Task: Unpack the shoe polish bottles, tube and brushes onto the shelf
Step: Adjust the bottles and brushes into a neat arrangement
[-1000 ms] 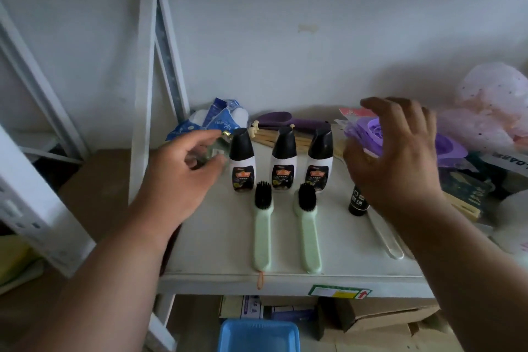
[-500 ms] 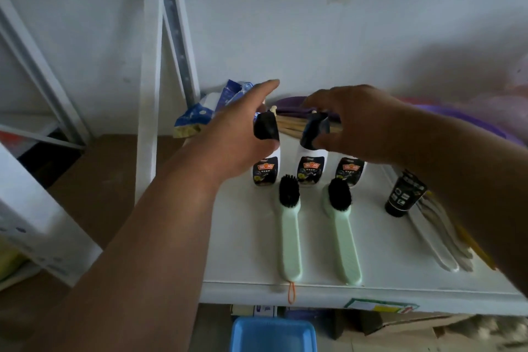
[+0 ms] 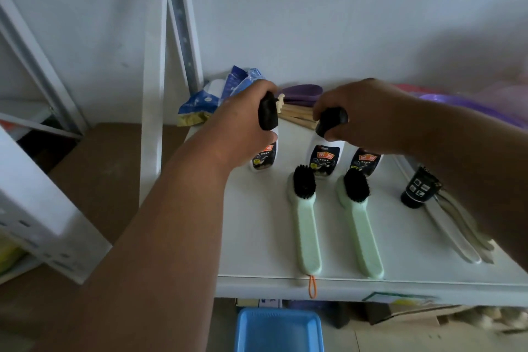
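Three white shoe polish bottles with black caps stand in a row near the back of the white shelf [image 3: 257, 237]. The left hand [image 3: 243, 128] is wrapped around the black cap and neck of the left bottle [image 3: 264, 151], fingers curled tight on it. The right hand [image 3: 363, 120] grips the cap of the middle bottle [image 3: 325, 157], which leans a little to the left. The right bottle [image 3: 367, 163] stands just beside the middle one, its top hidden under the right hand and wrist.

In front of the bottles lie two pale green brushes, bristles black and pointing toward the bottles, handles toward the shelf edge. The left brush [image 3: 307, 226] has an orange loop hanging over the front lip; the right brush [image 3: 360, 226] lies almost parallel, near it but apart.

Further right, a black tube [image 3: 418, 190] stands on its cap, partly covered by the right forearm. Just beside it lie pale long-handled tools [image 3: 457, 234], too blurred to name.

At the back are a blue and white packet [image 3: 205, 100], wooden sticks [image 3: 297, 117] and a purple plastic thing [image 3: 303, 93]. Below the shelf sits a blue tray [image 3: 278, 328]
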`<state>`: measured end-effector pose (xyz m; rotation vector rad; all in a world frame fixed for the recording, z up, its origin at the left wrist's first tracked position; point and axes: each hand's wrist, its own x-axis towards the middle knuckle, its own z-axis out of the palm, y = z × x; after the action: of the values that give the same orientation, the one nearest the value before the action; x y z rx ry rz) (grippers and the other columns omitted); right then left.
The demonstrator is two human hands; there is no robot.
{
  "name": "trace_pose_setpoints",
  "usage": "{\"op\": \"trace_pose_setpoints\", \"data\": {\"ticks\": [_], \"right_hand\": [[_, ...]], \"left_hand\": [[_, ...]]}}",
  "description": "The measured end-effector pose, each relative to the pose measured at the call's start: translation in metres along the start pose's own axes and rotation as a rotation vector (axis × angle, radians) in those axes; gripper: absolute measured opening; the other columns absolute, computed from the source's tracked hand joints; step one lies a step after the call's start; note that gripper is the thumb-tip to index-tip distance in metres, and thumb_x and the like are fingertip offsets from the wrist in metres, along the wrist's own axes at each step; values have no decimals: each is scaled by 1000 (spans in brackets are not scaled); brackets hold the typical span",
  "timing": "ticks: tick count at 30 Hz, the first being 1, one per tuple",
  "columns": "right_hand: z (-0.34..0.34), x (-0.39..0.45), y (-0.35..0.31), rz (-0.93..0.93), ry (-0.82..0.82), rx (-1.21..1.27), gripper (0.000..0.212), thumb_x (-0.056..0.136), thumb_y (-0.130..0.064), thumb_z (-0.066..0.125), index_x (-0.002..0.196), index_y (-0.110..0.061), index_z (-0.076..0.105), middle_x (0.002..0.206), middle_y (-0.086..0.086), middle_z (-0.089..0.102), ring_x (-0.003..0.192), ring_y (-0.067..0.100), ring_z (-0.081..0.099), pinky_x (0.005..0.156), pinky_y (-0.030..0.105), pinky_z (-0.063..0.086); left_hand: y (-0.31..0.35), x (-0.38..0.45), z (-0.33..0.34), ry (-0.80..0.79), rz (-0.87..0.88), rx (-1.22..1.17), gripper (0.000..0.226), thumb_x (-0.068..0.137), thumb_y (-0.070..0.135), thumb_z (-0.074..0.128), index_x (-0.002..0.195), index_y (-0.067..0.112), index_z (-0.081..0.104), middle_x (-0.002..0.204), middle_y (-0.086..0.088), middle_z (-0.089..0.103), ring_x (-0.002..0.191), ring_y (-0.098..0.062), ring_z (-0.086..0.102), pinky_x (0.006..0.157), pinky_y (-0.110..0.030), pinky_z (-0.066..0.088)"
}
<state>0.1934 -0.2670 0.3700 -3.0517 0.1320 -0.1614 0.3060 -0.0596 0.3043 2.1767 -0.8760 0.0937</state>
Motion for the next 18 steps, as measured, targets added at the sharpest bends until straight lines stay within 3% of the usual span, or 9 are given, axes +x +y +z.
{"op": "trace_pose_setpoints", "data": {"ticks": [4, 8, 11, 14, 16, 18], "right_hand": [[5, 1, 3, 2, 24, 10, 32, 78, -36, 77, 107, -46, 67, 92, -17, 66, 80, 11, 63, 72, 35, 57], [7, 4, 7, -7, 29, -12, 30, 80, -37, 76, 106, -48, 65, 85, -24, 63, 74, -1, 59, 60, 24, 49], [8, 5, 7, -10, 21, -18, 29, 80, -36, 75, 105, -47, 66, 84, -24, 62, 72, -3, 57, 58, 23, 46], [7, 5, 7, -14, 12, -16, 29, 80, -35, 75, 104, -47, 66, 81, -27, 62, 71, -3, 57, 59, 22, 46], [7, 6, 7, -17, 10, -10, 27, 81, -34, 76, 104, -47, 67, 78, -29, 61, 70, -5, 56, 56, 20, 42], [7, 6, 7, -22, 12, -3, 27, 82, -33, 76, 103, -47, 67, 77, -31, 60, 70, -8, 54, 54, 18, 37]], "left_hand": [[-3, -1, -3, 6, -63, 5, 89, 84, 17, 82, 155, 45, 37, 147, 7, 56, 122, -18, 57, 92, -29, 47], [4, -4, -3, -38, -120, -25, 109, 85, 12, 79, 166, 38, 12, 149, 5, 51, 130, -24, 54, 103, -40, 51], [5, -4, -1, -37, -129, -12, 112, 85, 13, 81, 168, 30, 8, 150, 0, 53, 131, -27, 55, 100, -40, 51], [6, -3, -4, -53, -144, 4, 110, 86, 17, 81, 168, 30, 9, 155, 3, 48, 134, -22, 50, 94, -32, 41], [7, -2, -6, -62, -145, 24, 94, 85, 23, 80, 160, 31, 23, 142, 5, 54, 123, -19, 53, 86, -32, 43], [9, -1, -9, -37, -135, 46, 72, 84, 29, 77, 144, 30, 37, 121, 6, 59, 108, -21, 59, 68, -28, 43]]}}
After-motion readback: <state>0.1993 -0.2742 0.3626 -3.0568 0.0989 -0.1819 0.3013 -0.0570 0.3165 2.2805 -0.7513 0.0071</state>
